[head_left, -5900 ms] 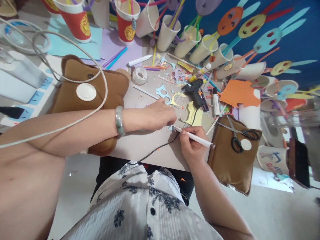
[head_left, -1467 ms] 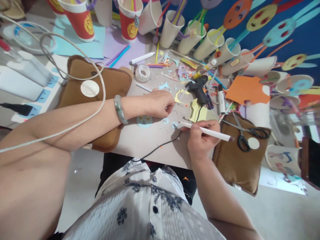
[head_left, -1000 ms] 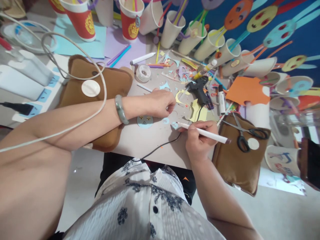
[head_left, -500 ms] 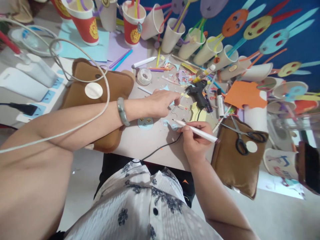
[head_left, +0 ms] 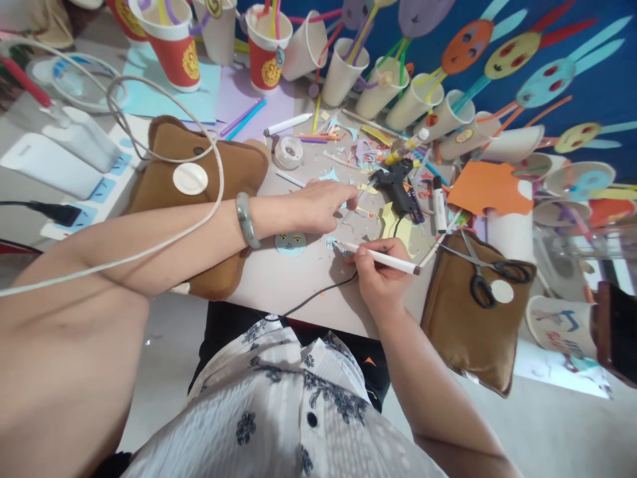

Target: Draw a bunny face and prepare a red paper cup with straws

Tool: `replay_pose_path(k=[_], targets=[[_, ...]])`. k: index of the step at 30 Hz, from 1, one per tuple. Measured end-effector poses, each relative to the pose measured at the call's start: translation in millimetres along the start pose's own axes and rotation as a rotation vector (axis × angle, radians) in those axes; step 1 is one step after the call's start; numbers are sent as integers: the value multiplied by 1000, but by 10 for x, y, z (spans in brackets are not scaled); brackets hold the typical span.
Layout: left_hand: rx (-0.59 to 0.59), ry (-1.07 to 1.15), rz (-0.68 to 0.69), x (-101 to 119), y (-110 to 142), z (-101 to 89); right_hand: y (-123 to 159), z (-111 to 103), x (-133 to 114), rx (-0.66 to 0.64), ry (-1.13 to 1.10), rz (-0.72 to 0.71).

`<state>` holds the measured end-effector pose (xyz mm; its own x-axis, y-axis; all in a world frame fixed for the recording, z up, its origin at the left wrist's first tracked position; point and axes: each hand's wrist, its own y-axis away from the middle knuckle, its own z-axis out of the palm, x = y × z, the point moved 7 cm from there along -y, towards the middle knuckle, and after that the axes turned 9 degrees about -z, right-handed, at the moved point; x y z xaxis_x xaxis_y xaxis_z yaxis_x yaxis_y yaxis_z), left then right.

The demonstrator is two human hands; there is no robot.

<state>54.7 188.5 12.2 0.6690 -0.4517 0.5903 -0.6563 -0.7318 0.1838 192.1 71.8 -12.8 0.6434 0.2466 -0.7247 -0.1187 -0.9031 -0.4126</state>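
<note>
One table [head_left: 286,285] spans the view. Two brown cushions lie at its sides: one under the left forearm [head_left: 233,174], one [head_left: 475,338] by the right forearm. One orange sheet [head_left: 488,189] with cut edges sits just above the second cushion. Three red cups [head_left: 266,63] show, one cut off by the top edge, and at least ten white cups [head_left: 341,76] line the back. Four eared rabbit faces [head_left: 468,46] rise there: one orange, two yellow, one blue.

One pair of scissors [head_left: 475,265] rests on the right cushion; one black glue gun [head_left: 398,188] lies among paper scraps [head_left: 368,153] too many to count. One face disc [head_left: 291,244] lies just below the left wrist, and two small blue discs [head_left: 330,244] lie beyond it, the second mostly hidden by the right fingers.

The right hand [head_left: 383,275] has thumb and fingers clamped on one white pen [head_left: 395,261]. Its tip points left, out past the fingers, at the first small disc; contact is unclear. The left hand [head_left: 321,206] stretches its index finger away from the folded ones; whether these grip anything cannot be told.
</note>
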Motion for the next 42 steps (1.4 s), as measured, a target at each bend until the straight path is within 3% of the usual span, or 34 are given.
replay_pose_path(k=[14, 18, 23, 30, 36, 42], targets=[[-22, 37, 2, -1, 3, 14, -14, 24, -31, -2, -34, -20], [-18, 38, 18, 7, 12, -3, -34, -107, -84, 177, -116, -65], [-21, 119, 129, 65, 36, 16, -85, -255, -89, 372, -255, -20], [-160, 360, 339, 245, 147, 147, -87, -250, -227, 273, -504, -50], [-268, 466, 377, 353, 276, 131, -23, -211, -293, 163, -446, -140], [-280, 448, 405, 340, 287, 159, -1, -186, -309, 146, -400, -201]])
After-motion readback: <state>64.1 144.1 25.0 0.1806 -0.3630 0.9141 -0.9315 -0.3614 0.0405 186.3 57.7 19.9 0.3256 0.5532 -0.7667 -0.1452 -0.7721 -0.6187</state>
